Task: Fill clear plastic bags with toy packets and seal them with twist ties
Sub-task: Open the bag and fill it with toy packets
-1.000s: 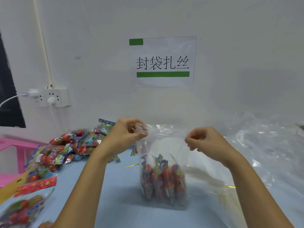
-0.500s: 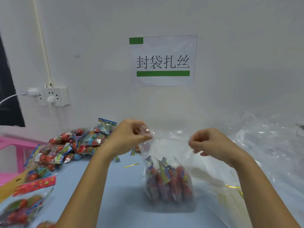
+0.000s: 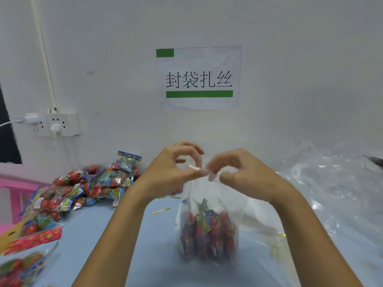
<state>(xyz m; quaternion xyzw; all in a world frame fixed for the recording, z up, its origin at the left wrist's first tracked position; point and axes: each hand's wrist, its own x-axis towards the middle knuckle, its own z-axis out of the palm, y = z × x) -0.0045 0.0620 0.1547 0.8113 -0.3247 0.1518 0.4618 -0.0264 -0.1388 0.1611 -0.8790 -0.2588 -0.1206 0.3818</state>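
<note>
Thin, clear, glossy plastic film of the bag (image 3: 209, 195) crinkles between the fingertips (image 3: 204, 172). Below them, shiny printed packets (image 3: 207, 230); left, a glinting metallic gold twist tie (image 3: 160, 210) on the smooth matt table (image 3: 124, 224).

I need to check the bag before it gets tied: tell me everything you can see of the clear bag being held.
The clear bag is thin, crinkled, see-through plastic, standing upright on the blue table. Red toy packets fill its lower part. Its top is gathered into a narrow neck, pinched by the left hand and the right hand close together. No tie shows on the neck; a gold twist tie lies on the table to its left.
</note>
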